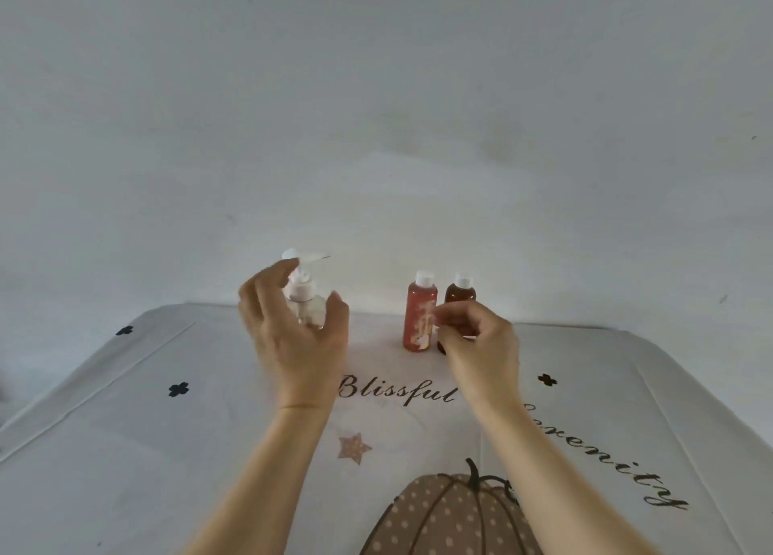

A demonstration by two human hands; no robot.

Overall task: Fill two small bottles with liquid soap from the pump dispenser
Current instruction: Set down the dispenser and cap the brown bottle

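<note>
A clear pump dispenser [307,299] with a white pump head stands at the far middle of the table. My left hand [293,337] hovers just in front of it, with fingers and thumb spread to either side of the body and not closed on it. To the right stand two small white-capped bottles, touching each other: a red bottle [420,316] and a brown bottle [460,297]. My right hand [481,354] is at the brown bottle, its thumb and fingers curled round the lower half, which it hides.
The table wears a white cloth [167,450] printed with "Blissful Serenity", black clovers, a star and a dotted pumpkin [443,517] at the near edge. A plain pale wall [376,136] rises right behind the bottles.
</note>
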